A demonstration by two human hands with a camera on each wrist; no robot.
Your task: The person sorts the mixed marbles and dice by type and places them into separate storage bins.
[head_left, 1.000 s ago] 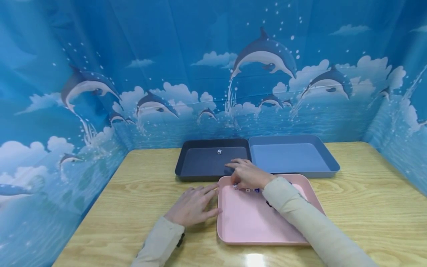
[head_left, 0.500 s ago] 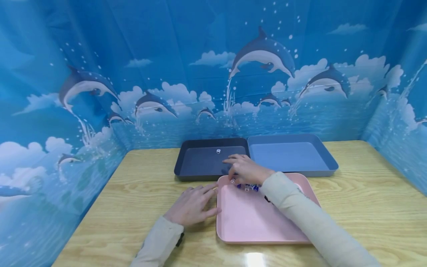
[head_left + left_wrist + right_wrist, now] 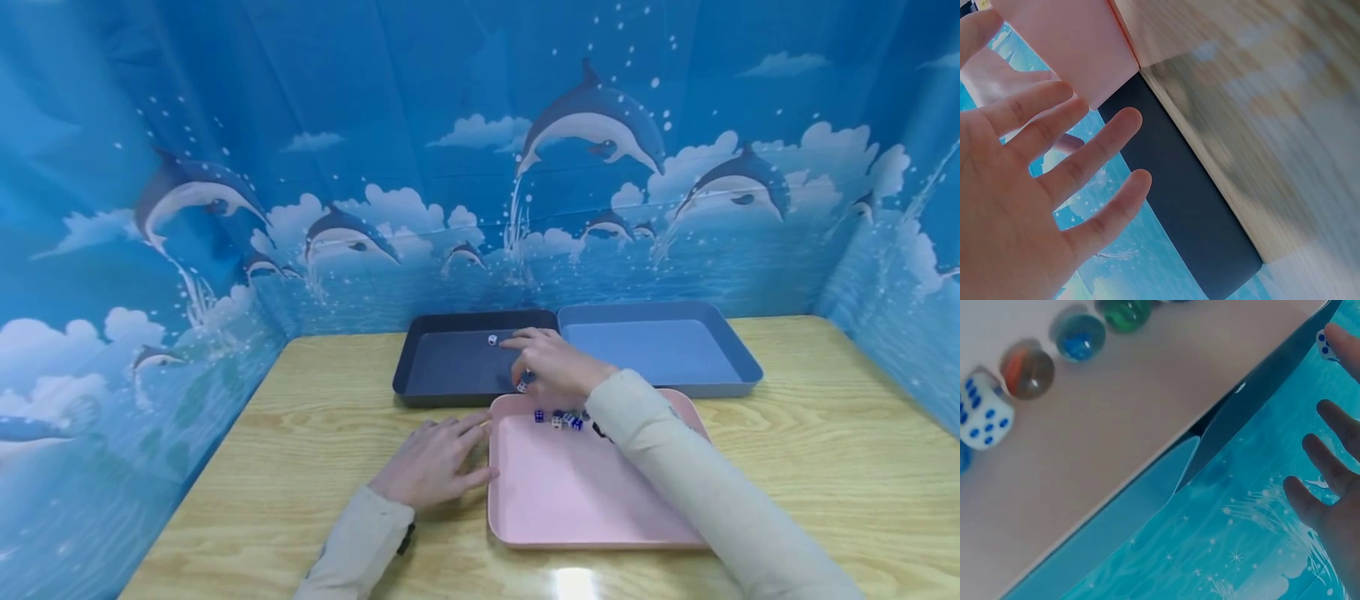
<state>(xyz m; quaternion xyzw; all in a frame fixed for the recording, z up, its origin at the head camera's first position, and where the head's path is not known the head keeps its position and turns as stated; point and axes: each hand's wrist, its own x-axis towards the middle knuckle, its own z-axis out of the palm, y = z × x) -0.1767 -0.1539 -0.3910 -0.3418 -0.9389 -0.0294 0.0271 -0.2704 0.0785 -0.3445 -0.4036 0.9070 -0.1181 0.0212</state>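
Note:
My right hand (image 3: 558, 367) pinches a white die (image 3: 1324, 347) with dark blue dots, its other fingers spread. It is above the near right part of the black tray (image 3: 435, 367), just past the pink tray's far rim. My left hand (image 3: 435, 462) has its fingers extended, their tips at the left rim of the pink tray (image 3: 570, 508). Under the right wrist, along the pink tray's far side, sit several dice and marbles, among them a blue die (image 3: 539, 416), a white die (image 3: 557, 422), an orange-streaked marble (image 3: 1027, 374) and a green marble (image 3: 1126, 312).
A single white die (image 3: 492, 340) lies in the black tray. The blue tray (image 3: 645, 346) stands to its right, side against side. A dolphin-printed curtain (image 3: 420, 167) rises behind the wooden table (image 3: 262, 467).
My right hand has lifted the white die out of the pink tray and carried it away from me over the black tray. My left hand has stayed in place.

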